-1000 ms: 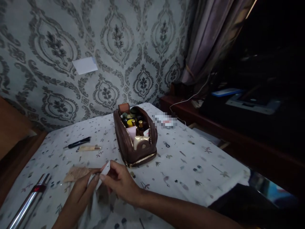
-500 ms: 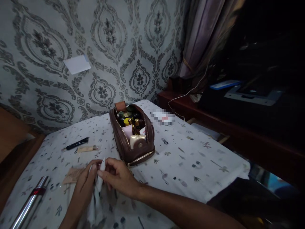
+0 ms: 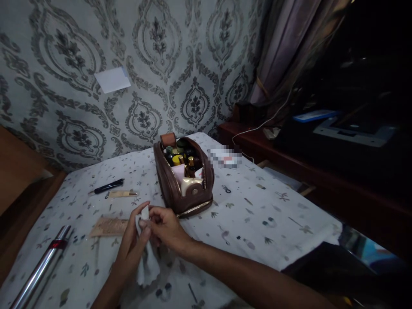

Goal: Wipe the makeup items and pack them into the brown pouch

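A crumpled white cloth or wipe (image 3: 148, 266) hangs down from between both of my hands. My left hand (image 3: 132, 240) is closed on its left side, thumb bent over it. Fingers of my right hand (image 3: 167, 227) pinch the same cloth near its top; whether something small is wrapped inside is hidden. Just beyond the hands stands an open brown toiletry bag (image 3: 169, 189), filled with bottles and tubes. A beige tube (image 3: 109, 226) lies beside my left hand, partly behind it. Farther off are a small cream tube (image 3: 122, 194) and a dark slim tube (image 3: 108, 186).
A shiny silver cylinder with a red band (image 3: 41, 268) lies at the left on the patterned tablecloth (image 3: 257, 223). A blurred-out white item (image 3: 225, 157) rests right of the bag. Behind are a dark red desk (image 3: 305, 171) with an open drawer and a white cable (image 3: 260, 125).
My hands have shifted slightly right and turned the cloth, whose hanging part shows more widely now. More of the beige tube is uncovered. The whole view has moved a little.
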`<move>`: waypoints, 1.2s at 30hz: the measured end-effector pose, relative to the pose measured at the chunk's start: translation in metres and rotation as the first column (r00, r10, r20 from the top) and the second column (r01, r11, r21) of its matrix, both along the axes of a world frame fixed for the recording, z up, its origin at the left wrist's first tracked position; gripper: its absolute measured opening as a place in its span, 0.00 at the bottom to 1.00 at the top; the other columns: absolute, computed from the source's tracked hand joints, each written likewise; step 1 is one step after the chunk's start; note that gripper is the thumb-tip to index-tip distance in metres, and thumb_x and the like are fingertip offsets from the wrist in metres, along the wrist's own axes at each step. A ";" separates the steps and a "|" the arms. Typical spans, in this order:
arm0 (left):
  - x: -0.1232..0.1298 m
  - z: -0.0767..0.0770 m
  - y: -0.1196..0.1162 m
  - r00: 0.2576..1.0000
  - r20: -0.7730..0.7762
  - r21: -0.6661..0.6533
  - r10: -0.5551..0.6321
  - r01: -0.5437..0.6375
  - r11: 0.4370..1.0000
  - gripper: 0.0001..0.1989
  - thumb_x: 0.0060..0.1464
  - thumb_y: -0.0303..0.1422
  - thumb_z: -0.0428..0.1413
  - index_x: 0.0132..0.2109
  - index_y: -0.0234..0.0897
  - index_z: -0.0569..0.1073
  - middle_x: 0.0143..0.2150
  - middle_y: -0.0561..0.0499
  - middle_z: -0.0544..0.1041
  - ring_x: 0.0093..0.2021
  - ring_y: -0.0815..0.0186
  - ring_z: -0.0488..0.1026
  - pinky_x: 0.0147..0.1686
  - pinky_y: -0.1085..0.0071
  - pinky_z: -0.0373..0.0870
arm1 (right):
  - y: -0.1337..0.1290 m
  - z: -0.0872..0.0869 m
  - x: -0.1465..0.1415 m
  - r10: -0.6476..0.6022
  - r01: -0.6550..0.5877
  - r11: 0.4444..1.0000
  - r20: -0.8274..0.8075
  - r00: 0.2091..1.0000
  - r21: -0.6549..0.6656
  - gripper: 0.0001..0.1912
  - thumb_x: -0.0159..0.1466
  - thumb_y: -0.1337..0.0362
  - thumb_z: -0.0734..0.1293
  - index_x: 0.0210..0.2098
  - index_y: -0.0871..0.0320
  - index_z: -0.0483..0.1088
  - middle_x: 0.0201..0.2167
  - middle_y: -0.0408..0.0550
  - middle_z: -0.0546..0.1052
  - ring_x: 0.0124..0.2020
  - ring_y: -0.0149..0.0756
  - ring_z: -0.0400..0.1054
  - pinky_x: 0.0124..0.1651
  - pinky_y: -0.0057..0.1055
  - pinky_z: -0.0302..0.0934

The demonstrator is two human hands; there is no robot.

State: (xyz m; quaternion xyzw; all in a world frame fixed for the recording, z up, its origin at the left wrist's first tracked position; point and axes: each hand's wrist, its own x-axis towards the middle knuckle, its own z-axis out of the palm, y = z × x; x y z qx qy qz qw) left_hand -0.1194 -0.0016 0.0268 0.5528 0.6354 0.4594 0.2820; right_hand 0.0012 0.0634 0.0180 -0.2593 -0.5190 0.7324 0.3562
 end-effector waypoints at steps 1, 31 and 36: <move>0.001 0.000 -0.001 1.000 0.001 0.011 0.005 -0.005 1.000 0.30 0.60 0.51 0.51 0.64 0.43 0.62 0.63 0.44 0.70 0.64 0.54 0.65 0.60 0.61 0.64 | 0.000 -0.001 -0.001 0.030 -0.030 0.998 -0.018 0.999 -0.049 0.27 0.51 0.40 0.73 0.27 0.57 0.63 0.15 0.33 0.65 0.12 0.22 0.55 0.15 0.22 0.48; -0.016 0.004 0.011 0.523 0.776 -0.190 0.352 -0.339 0.921 0.23 0.53 0.56 0.56 0.40 0.40 0.71 0.26 0.56 0.71 0.23 0.68 0.71 0.23 0.74 0.70 | -0.006 -0.016 -0.007 0.287 -0.281 0.956 0.071 0.955 -0.082 0.24 0.53 0.57 0.74 0.46 0.55 0.66 0.28 0.34 0.66 0.13 0.19 0.56 0.14 0.20 0.49; -0.007 0.010 0.011 0.416 0.847 -0.197 0.331 -0.333 0.922 0.17 0.62 0.49 0.51 0.47 0.41 0.70 0.34 0.53 0.74 0.28 0.66 0.75 0.27 0.71 0.75 | -0.004 -0.018 -0.008 0.220 -0.218 0.968 0.004 0.975 -0.122 0.27 0.52 0.53 0.76 0.45 0.55 0.66 0.27 0.33 0.68 0.12 0.18 0.56 0.13 0.20 0.48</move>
